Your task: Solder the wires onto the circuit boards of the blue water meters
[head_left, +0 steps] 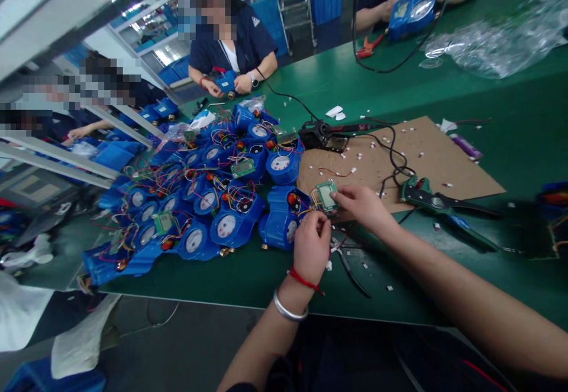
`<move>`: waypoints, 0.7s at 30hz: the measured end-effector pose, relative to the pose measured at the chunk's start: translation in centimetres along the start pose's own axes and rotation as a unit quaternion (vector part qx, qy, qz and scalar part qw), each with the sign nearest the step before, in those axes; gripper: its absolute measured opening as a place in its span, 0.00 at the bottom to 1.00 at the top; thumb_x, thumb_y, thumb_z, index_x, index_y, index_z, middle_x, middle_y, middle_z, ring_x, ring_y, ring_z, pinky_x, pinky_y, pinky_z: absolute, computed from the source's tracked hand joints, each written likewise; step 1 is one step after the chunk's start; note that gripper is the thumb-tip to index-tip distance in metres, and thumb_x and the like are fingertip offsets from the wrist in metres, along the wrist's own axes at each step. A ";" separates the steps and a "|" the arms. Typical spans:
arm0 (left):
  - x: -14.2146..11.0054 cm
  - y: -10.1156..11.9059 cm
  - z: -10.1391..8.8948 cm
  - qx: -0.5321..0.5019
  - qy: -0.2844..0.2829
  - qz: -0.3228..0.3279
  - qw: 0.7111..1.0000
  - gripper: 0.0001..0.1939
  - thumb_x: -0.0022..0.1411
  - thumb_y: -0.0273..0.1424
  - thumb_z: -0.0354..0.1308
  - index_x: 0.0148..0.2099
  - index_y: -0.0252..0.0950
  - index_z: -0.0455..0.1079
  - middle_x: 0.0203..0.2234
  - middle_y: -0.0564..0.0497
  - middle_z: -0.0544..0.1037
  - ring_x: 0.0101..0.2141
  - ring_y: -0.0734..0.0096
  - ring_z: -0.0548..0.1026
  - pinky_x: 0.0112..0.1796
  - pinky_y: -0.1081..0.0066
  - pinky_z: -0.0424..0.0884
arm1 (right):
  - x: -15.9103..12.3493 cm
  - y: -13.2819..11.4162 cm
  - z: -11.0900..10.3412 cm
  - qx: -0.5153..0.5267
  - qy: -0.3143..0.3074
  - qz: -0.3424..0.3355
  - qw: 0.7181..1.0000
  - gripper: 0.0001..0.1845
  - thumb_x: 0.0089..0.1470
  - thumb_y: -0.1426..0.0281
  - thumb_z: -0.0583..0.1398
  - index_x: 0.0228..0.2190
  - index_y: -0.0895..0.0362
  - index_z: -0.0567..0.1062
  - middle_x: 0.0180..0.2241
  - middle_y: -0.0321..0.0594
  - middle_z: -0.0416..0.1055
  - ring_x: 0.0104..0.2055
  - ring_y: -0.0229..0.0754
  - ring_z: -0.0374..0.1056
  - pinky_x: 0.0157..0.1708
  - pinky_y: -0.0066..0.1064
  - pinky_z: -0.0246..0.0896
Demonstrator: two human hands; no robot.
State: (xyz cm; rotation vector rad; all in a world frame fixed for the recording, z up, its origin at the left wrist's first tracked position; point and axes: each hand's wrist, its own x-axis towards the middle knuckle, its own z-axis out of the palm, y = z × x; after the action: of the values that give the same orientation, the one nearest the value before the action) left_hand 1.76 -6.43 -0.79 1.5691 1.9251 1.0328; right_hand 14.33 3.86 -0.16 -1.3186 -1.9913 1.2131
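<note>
My right hand [362, 204] pinches a small green circuit board [326, 195] with a pale display. Thin coloured wires run from the board to a blue water meter [281, 217] lying on the green table [488, 274]. My left hand [311, 248] is closed just below the board, its fingertips pressed together on the wires [310, 207]. That wrist wears a red string and a silver bangle. Small cutters [350, 265] lie on the table right beside my left hand.
Several blue meters [213, 191] with wires and boards crowd the table to the left. A brown cardboard sheet [426, 155] carries a soldering iron [322, 135], cables and wire scraps. A green wire stripper [439, 203] lies at right. Other people work across the table; clear plastic bags [497, 37] lie far right.
</note>
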 end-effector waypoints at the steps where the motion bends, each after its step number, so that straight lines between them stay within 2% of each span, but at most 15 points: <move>1: 0.0 -0.4 0.2 -0.027 0.006 -0.013 1.000 0.05 0.64 0.27 0.49 0.40 0.36 0.65 0.31 0.51 0.73 0.30 0.72 0.74 0.33 0.72 0.70 | 0.3 0.0 0.0 -0.034 0.008 -0.005 0.999 0.15 0.57 0.62 0.54 0.33 0.59 0.76 0.24 0.39 0.73 0.28 0.43 0.70 0.26 0.28 0.56; 4: 0.1 -1.2 0.5 -0.094 0.003 -0.055 0.994 0.12 0.65 0.26 0.45 0.50 0.37 0.62 0.35 0.51 0.75 0.21 0.79 0.72 0.23 0.76 0.68 | 0.9 -0.2 0.0 -0.111 0.020 -0.023 0.993 0.17 0.56 0.64 0.54 0.44 0.58 0.74 0.26 0.39 0.74 0.28 0.44 0.70 0.26 0.28 0.55; 6: 0.1 -1.5 0.4 -0.081 -0.001 -0.053 0.995 0.14 0.66 0.27 0.44 0.51 0.37 0.64 0.36 0.50 0.76 0.20 0.79 0.72 0.23 0.75 0.68 | 1.2 -0.5 0.1 -0.190 0.021 -0.043 0.981 0.19 0.58 0.65 0.52 0.48 0.57 0.72 0.30 0.41 0.76 0.32 0.45 0.72 0.28 0.29 0.56; 8: 0.2 -1.5 0.2 -0.042 0.002 -0.013 0.999 0.14 0.65 0.27 0.45 0.49 0.37 0.68 0.38 0.49 0.77 0.28 0.73 0.76 0.32 0.71 0.72 | 1.4 -0.8 0.1 -0.261 0.020 -0.055 0.963 0.19 0.59 0.66 0.50 0.47 0.57 0.73 0.34 0.44 0.76 0.35 0.47 0.72 0.30 0.30 0.57; 11: 0.4 -1.4 0.0 -0.008 0.006 0.042 0.999 0.13 0.65 0.26 0.47 0.46 0.37 0.71 0.40 0.48 0.77 0.42 0.66 0.75 0.45 0.66 0.70 | 1.6 -1.3 0.3 -0.318 0.016 -0.061 0.946 0.19 0.59 0.65 0.49 0.43 0.58 0.75 0.34 0.49 0.76 0.36 0.52 0.72 0.32 0.34 0.58; 14: 0.4 -1.6 0.2 -0.001 0.006 0.036 0.999 0.13 0.65 0.28 0.48 0.46 0.36 0.71 0.40 0.46 0.78 0.42 0.65 0.75 0.45 0.64 0.70 | 1.7 -1.4 0.6 -0.340 0.010 -0.065 0.938 0.21 0.59 0.63 0.49 0.44 0.58 0.75 0.34 0.52 0.76 0.36 0.55 0.73 0.33 0.36 0.60; 17: 0.1 -2.0 0.7 0.013 0.008 0.028 0.999 0.16 0.65 0.29 0.47 0.53 0.36 0.66 0.42 0.45 0.77 0.42 0.64 0.75 0.44 0.64 0.71 | 1.6 -1.2 0.8 -0.363 0.008 -0.079 0.928 0.22 0.60 0.61 0.48 0.49 0.57 0.72 0.37 0.51 0.76 0.38 0.54 0.73 0.35 0.36 0.61; 21: -0.1 -2.4 1.4 0.051 0.004 0.060 0.997 0.20 0.67 0.28 0.44 0.60 0.36 0.60 0.48 0.43 0.74 0.45 0.62 0.74 0.45 0.63 0.70 | 1.4 -0.7 0.9 -0.378 0.009 -0.096 0.921 0.24 0.62 0.58 0.48 0.54 0.54 0.68 0.40 0.49 0.76 0.39 0.52 0.73 0.36 0.36 0.62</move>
State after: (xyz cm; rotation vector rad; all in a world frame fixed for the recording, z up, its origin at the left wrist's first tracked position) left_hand 1.28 -6.37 -3.55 1.7589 1.9360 1.0030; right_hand 12.65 4.58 -0.13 -1.3842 -2.6237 0.3169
